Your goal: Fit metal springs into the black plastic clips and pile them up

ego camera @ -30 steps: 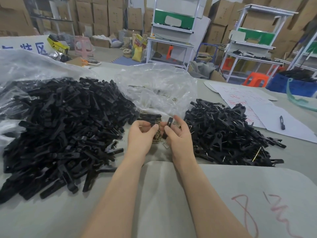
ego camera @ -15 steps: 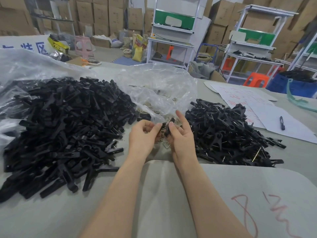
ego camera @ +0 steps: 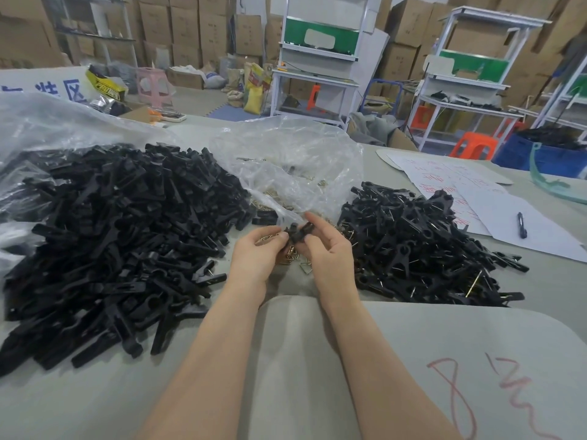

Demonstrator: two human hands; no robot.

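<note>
Far left, the big heap of unsprung clip pieces [ego camera: 111, 242] sprawls across the bench [ego camera: 317, 360]. Moving in, the clear bag [ego camera: 286, 166] of brass-coloured springs [ego camera: 270, 198] sits just behind the hands, a few loose ones spilled beneath them. Now the left hand [ego camera: 254, 255]: its grip is closed, thumb and fingertips pinching one end of the black clip [ego camera: 297, 234]. Something brass glints by the palm, but whether that's held I cannot tell. The right hand [ego camera: 330, 252] has its grip clamped on the other end of that same clip, which sits just above the bench between the two heaps. I'd call this piece light, stiff and a touch slick, so take it by the flat arms and leave the round hinge seat free. The spring is thin, lively wire and likely to ping away if pinched off-centre. Further right lies the pile of finished clips [ego camera: 413, 246], wire showing, and beyond it a pen [ego camera: 521, 225].
</note>
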